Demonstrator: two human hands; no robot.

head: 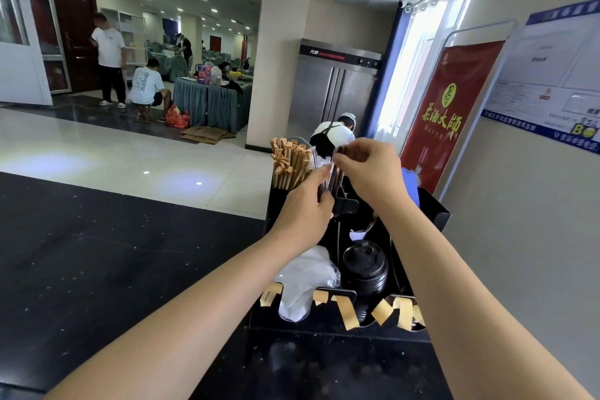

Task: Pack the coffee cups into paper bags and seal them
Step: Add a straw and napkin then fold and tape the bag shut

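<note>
Over the black organiser (435,214) at the right end of the dark worktop (97,269), both arms reach forward. Left hand (305,208) has its fingers curled round a bundle of clear-wrapped dark straws (332,177) standing in a rear compartment. Right hand (367,169) is above and just beside it, thumb and forefinger pinching the top end of one wrapped straw from that bundle. Directly left of the bundle, a compartment holds upright brown paper-wrapped sticks (289,166), packed closely. Nearer the camera, a stack of black cup lids (365,269) sits in a front slot, with crumpled clear plastic wrapping (305,279) in the slot to its left. Strips of tan tape (347,312) hang along the organiser's front edge. No coffee cup or paper bag can be made out with certainty. Beyond the worktop are a tiled floor, a steel cabinet (334,88) and a red banner (444,114).
</note>
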